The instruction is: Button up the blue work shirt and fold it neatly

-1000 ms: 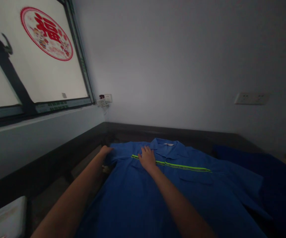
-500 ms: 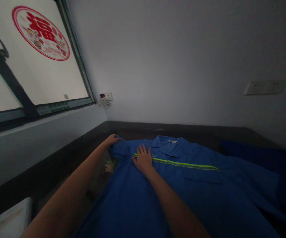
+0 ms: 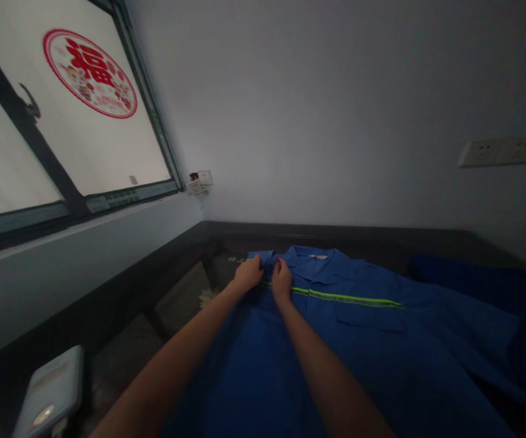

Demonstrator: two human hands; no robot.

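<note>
A blue work jacket (image 3: 363, 347) lies spread out with its collar toward the wall and a yellow-green stripe across the chest. Its left-hand sleeve is folded inward over the shoulder. My left hand (image 3: 248, 275) is closed on the cloth of that folded sleeve. Close beside it, my right hand (image 3: 282, 281) has its fingers bent and pressed together on the cloth near the shoulder, left of the collar. Part of the stripe is hidden behind my hands. The other sleeve stretches out to the right.
Dark blue cloth (image 3: 477, 280) lies at the right on the dark table (image 3: 382, 237). At the lower left sits a white device (image 3: 55, 383). A window with a red round sticker (image 3: 90, 73) is on the left, and sockets (image 3: 500, 152) are on the wall.
My left hand has moved right, bringing the sleeve inward over the shoulder. My right hand, flat on the chest before, has shifted slightly up and right and closed on cloth.
</note>
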